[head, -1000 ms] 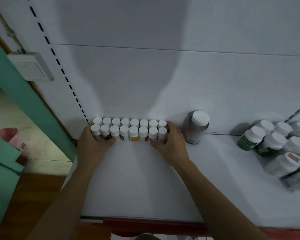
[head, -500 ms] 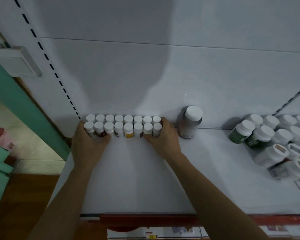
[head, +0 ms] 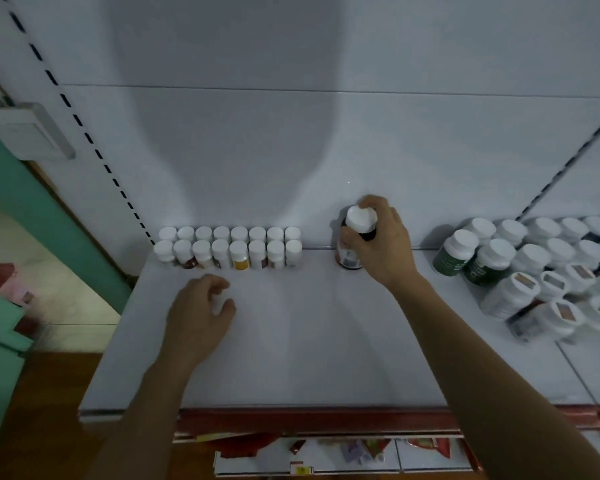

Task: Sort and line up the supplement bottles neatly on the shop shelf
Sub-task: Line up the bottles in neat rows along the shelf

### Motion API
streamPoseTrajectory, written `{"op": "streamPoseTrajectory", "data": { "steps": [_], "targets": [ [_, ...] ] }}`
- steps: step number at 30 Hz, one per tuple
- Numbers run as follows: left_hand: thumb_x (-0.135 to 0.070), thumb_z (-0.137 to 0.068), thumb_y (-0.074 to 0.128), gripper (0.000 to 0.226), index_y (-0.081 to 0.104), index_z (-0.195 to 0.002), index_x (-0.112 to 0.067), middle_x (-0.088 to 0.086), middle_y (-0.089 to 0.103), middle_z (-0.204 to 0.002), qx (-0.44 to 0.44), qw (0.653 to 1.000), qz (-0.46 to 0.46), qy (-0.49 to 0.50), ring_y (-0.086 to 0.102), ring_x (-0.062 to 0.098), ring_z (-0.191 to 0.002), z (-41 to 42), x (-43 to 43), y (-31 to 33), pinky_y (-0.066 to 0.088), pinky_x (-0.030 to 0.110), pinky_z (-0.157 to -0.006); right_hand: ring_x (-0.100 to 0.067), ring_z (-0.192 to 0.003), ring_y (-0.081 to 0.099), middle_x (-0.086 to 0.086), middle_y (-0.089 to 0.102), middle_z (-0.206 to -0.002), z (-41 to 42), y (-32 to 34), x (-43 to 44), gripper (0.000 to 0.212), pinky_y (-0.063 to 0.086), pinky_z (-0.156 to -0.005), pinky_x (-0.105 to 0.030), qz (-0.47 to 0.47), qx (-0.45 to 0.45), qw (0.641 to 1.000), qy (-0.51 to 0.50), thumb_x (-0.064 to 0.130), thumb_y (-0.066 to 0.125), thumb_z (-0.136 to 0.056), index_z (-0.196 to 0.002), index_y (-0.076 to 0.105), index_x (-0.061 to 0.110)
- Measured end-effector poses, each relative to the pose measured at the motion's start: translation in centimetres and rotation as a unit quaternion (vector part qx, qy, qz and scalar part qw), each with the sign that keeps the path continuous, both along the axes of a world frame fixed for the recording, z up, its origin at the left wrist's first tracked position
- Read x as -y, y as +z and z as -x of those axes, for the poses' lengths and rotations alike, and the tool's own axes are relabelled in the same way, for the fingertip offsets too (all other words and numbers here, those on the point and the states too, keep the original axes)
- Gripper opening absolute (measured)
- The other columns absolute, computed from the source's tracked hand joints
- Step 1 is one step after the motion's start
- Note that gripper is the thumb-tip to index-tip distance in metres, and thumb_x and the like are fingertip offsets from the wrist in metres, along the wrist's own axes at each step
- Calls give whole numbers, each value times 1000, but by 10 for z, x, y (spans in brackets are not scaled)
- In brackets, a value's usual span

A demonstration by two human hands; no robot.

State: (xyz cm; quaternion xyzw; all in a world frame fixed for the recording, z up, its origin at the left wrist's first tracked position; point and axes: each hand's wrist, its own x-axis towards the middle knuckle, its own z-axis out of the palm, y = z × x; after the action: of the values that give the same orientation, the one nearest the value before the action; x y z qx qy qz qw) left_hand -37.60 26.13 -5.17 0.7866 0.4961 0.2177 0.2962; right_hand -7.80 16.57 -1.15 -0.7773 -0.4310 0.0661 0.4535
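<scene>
Two tidy rows of small white-capped supplement bottles [head: 229,249] stand against the back wall of the white shelf [head: 291,358]. My left hand [head: 198,313] hovers just in front of them, off the bottles, fingers loosely curled around nothing; it is blurred. To the right stands a taller dark bottle with a white cap [head: 358,219], and my right hand [head: 383,247] is wrapped around its neck and body. Further right, a loose group of larger white-capped bottles [head: 520,265] is unsorted, some green-labelled and upright, several lying on their sides.
The shelf's red front edge [head: 319,415] runs below my forearms, with a lower shelf of packets [head: 361,448] under it. A green frame [head: 49,216] and a wall switch box [head: 25,133] are at the left. A slotted upright [head: 84,133] marks the shelf's left end.
Both hands have left the ends of the small-bottle rows. My left hand pulled back toward me; my right hand moved right and took hold of the taller bottle.
</scene>
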Motion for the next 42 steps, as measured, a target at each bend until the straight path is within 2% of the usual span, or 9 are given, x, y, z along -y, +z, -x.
{"op": "streamPoseTrajectory", "data": {
  "steps": [4,8,14,22,25,28,31,35,42],
  "targets": [
    [-17,-93,70,25,63,-117,-23,-9,62,-109,24,996,16,-90,58,6,-98,-43,52,7,37,4,-76,7,-95,58,23,58,-106,1,1,41,47,47,-77,-14,-79,-61,995,3,16,77,-84,-116,45,32],
    [-19,-94,69,27,61,-118,-27,-13,63,-110,50,984,37,-165,59,1,-99,-101,106,7,41,6,-76,-2,-103,60,30,56,-110,0,16,123,43,53,-81,-21,-183,-66,981,-8,21,74,-89,-122,48,26],
    [-18,-92,71,23,63,-109,-32,-12,67,-105,111,967,77,-215,65,2,-90,-197,184,16,50,16,-74,-13,-106,63,18,55,-118,-50,59,276,40,54,-72,-20,-260,-50,961,-77,16,71,-92,-125,48,19],
    [-10,-94,67,22,65,-100,-31,-20,69,-97,229,940,61,-247,64,3,-92,-313,323,35,48,12,-71,7,-98,59,12,51,-111,-135,52,434,35,54,-76,-14,-296,-47,926,-231,5,67,-94,-124,47,4],
    [-11,-94,66,23,66,-102,-32,-20,68,-99,202,923,59,-323,63,4,-95,-359,374,40,50,15,-71,-16,-108,63,12,56,-113,-172,45,487,32,61,-85,-38,-295,-73,904,-300,16,69,-95,-119,50,23],
    [-14,-93,67,23,65,-102,-35,-20,67,-101,150,911,50,-381,63,3,-95,-408,410,33,51,22,-73,-23,-109,65,0,57,-120,-211,39,544,30,60,-85,-52,-310,-94,874,-362,21,70,-95,-117,51,29],
    [-18,-92,68,23,63,-101,-38,-20,65,-107,92,902,44,-419,61,0,-98,-466,438,19,46,19,-76,-20,-108,67,-4,59,-123,-253,36,597,30,63,-81,-45,-334,-91,841,-416,20,70,-95,-118,51,25],
    [-25,-94,66,22,60,-108,-41,-21,59,-114,48,881,38,-469,57,-3,-103,-561,483,5,42,8,-79,-19,-109,68,-3,60,-121,-324,29,658,33,61,-86,-51,-347,-67,805,-476,21,72,-94,-120,51,21],
    [-25,-94,67,27,59,-115,-39,-21,56,-115,71,841,17,-536,54,-4,-105,-757,571,17,44,20,-88,-12,-108,67,-3,58,-120,-479,36,733,33,62,-84,-38,-328,-44,794,-510,19,70,-94,-121,50,18]
  ]
}}
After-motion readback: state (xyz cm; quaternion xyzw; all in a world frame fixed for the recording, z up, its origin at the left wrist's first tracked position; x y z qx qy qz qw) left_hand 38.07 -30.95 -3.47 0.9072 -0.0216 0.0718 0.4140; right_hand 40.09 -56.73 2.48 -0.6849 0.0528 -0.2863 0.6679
